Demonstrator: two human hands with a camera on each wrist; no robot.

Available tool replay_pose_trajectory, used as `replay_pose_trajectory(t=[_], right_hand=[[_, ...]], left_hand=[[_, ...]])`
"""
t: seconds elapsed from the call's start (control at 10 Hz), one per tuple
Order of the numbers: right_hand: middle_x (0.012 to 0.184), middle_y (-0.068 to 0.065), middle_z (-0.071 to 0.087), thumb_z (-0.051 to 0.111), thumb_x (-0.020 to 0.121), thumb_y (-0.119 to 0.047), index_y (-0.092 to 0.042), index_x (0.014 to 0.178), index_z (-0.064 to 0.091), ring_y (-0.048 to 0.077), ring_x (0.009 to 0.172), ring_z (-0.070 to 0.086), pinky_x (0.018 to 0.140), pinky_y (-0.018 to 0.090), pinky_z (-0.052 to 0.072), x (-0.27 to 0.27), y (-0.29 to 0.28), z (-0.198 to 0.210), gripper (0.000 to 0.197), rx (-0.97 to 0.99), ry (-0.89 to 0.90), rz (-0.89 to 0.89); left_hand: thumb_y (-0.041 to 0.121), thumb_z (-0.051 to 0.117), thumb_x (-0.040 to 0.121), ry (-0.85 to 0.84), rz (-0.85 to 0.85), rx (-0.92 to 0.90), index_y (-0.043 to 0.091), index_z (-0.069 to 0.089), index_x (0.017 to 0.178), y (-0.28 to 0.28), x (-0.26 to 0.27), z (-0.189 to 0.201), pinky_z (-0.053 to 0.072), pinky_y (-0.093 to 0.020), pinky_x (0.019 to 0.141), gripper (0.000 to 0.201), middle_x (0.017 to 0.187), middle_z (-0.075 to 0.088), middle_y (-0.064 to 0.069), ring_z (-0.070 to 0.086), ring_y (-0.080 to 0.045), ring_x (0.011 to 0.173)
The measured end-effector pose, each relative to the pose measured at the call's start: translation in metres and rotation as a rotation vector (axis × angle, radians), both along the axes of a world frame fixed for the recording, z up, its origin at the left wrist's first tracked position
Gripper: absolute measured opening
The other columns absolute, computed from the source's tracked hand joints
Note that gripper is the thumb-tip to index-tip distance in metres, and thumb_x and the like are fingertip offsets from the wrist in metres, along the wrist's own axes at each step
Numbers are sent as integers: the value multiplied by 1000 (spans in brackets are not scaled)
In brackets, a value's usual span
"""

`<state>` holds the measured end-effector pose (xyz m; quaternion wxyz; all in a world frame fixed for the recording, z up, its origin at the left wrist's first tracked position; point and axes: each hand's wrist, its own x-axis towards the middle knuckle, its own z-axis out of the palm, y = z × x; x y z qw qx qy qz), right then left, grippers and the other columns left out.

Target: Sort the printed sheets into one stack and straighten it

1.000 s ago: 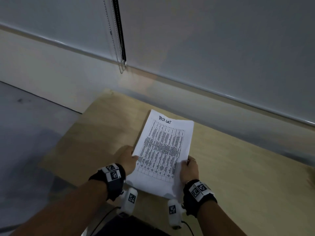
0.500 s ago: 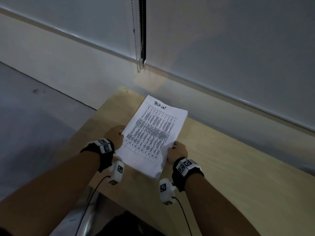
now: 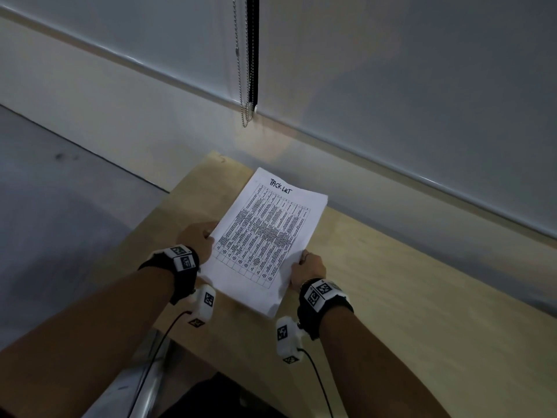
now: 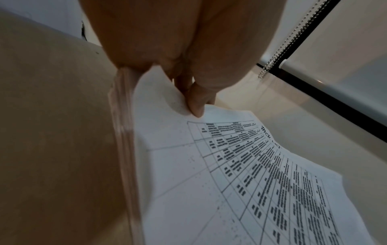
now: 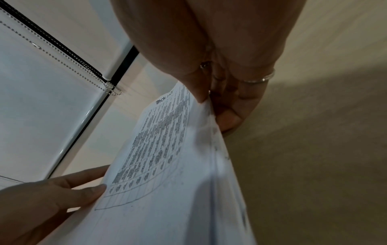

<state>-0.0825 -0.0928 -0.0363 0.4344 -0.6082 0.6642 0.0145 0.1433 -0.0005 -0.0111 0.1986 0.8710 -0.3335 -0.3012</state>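
The pale wood worktop [image 3: 376, 267] sits right under everything. Your stack of printed sheets [image 3: 265, 236] hovers over it, tilted, table side up. Your left hand [image 3: 197, 236] pinches its left edge, thumb on top, and your right hand [image 3: 307, 265] pinches the right edge, both forearms stretched forward.

We cannot read the table text on the stack of sheets [image 3: 265, 236]; it is too small. Its underside is hidden. The left hand [image 3: 197, 236] has fingers concealed beneath the paper. The table [image 3: 407, 282] runs off frame at right.
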Motion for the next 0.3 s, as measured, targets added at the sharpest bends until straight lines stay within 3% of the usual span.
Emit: replay_pose_trajectory(t=[0.1, 0.2, 0.3], right_hand=[[122, 17, 61, 46, 97, -11, -1, 120, 56, 34, 111, 61, 88, 35, 52, 3, 4, 6, 27, 5, 20, 52], [125, 18, 61, 46, 97, -15, -1, 123, 56, 34, 113, 61, 90, 35, 53, 3, 4, 14, 32, -16, 45, 96], [134, 17, 55, 42, 98, -16, -3, 133, 48, 34, 121, 56, 95, 36, 47, -10, 2, 36, 38, -96, 107, 139]], left_hand=[[4, 51, 97, -19, 52, 39, 1, 65, 122, 0, -5, 3, 39, -28, 83, 29, 119, 67, -20, 61, -35, 103], [6, 51, 97, -11, 24, 73, 4, 63, 125, 0, -5, 3, 41, -30, 85, 31, 121, 67, -18, 61, -37, 110], [16, 58, 93, -89, 34, 14, 13, 54, 135, -4, 3, -2, 46, -37, 98, 42, 125, 64, -16, 59, -36, 113]])
